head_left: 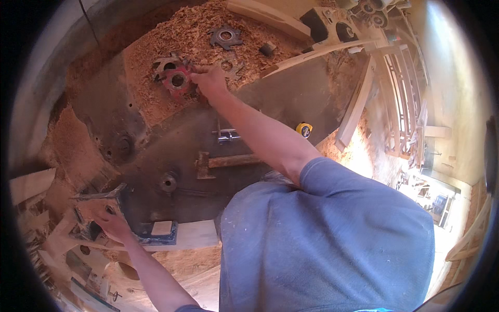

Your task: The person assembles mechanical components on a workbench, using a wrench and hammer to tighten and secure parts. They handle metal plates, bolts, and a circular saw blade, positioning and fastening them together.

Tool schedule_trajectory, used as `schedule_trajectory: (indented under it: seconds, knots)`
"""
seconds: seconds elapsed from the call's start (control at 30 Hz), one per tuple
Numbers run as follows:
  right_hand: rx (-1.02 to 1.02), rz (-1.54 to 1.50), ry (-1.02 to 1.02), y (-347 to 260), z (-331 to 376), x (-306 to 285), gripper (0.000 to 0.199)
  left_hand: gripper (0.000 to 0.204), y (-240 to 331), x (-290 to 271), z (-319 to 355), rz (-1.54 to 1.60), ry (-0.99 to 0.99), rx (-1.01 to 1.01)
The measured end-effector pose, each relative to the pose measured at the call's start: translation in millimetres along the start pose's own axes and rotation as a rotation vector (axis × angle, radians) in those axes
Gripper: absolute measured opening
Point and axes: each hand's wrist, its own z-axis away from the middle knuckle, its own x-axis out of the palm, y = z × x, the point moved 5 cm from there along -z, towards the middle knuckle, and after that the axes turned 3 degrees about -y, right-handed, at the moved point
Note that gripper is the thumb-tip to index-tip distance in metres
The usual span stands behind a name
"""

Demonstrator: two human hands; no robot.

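My right hand (pixel 209 80) reaches far across the dark metal machine table (pixel 270 104) and grips a red toothed cutter head (pixel 176 81) lying in the wood shavings. A second grey cutter head (pixel 163 64) lies just behind it, touching it. My left hand (pixel 112 223) rests at the near left edge of the table, its fingers on a dark metal part there; whether it grips anything is unclear.
Another grey cutter head (pixel 225 36) lies farther back in the shavings. A hammer (pixel 223 162), a spindle hole (pixel 168 182), a yellow tape measure (pixel 304 129) and a wooden block (pixel 161 228) are on the table. Curved wooden parts (pixel 358 104) and stacked frames (pixel 403 93) stand at the right.
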Motion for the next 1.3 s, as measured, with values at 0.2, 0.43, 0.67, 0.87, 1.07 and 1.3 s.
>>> schedule_trajectory:
  seconds: [0.2, 0.43, 0.67, 0.87, 1.07, 1.3]
  knots:
    - [-0.296, 0.555, 0.331, -16, -25, -95, 0.028, 0.061, -30, 8, -11, -0.115, 0.01, 0.037]
    - [0.139, 0.102, -0.091, 7, -64, -107, 0.021, 0.063, -15, 2, -4, -0.054, 0.036, 0.004]
    - [-0.403, 0.264, -0.093, -46, 0, -79, 0.026, 0.062, -11, -1, -1, -0.039, 0.031, 0.009]
    - [-0.423, 0.149, 0.055, -62, 23, -88, 0.029, 0.062, -12, 1, -1, -0.084, -0.001, -0.001]
    - [-0.316, -0.267, -0.137, -80, 47, -89, 0.015, 0.058, -17, 3, -4, -0.018, 0.041, 0.02]
    - [0.12, -0.688, -0.193, -39, 17, -45, 0.015, 0.062, -31, 8, -9, -0.059, 0.041, 0.077]
